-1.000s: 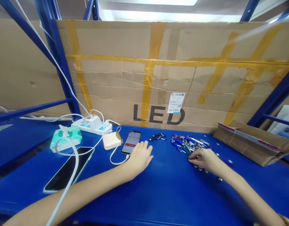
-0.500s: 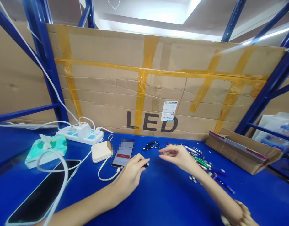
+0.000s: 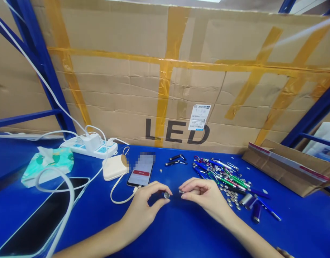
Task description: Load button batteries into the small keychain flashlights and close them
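While the blue counter lies open right down to the lower frame edge, the left hand, wrist low, has its grip pinched on a small dark metal cylinder. Just beside it, the right hand pinches a tiny metal piece. Button cells and keychain pens lie farther right.

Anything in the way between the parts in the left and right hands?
Nothing visible. The small metal-ended cylinder in the left hand and the small dark part in the right hand face each other across a narrow gap, with only the blue bench showing beneath.
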Demonstrator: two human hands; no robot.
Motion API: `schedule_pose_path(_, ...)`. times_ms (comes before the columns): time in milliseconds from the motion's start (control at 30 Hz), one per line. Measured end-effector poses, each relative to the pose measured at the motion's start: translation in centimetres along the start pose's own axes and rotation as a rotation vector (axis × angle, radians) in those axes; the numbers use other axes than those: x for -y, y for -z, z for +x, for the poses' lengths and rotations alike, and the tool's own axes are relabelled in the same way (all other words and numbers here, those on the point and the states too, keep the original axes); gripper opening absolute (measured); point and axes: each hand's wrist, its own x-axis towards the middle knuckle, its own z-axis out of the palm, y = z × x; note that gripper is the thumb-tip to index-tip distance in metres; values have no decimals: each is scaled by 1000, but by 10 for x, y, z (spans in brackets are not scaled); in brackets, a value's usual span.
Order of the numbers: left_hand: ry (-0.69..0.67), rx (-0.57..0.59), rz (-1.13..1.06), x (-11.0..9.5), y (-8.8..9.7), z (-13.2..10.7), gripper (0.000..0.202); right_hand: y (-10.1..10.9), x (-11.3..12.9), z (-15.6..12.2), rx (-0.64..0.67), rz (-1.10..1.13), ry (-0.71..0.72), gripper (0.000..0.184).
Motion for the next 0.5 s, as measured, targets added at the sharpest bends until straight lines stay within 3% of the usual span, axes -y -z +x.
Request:
schedule_pose_path(167, 107, 27, -105, -4, -7, -7, 4, 21, 3, 6, -76, -408, 95, 18)
schedule_pose_path(300, 223, 67, -225, -2, -10, -8, 10, 55, -8, 14, -225, -801, 3, 16)
schedule_pose_path(400, 296, 101, -245, 2, -11, -9, 21, 71, -21, 17, -215, -999, -72, 13)
schedule_pose_path(500, 321, 116, -283, 6, -14, -12, 27, 73, -32, 19, -171, -1057, -26, 13)
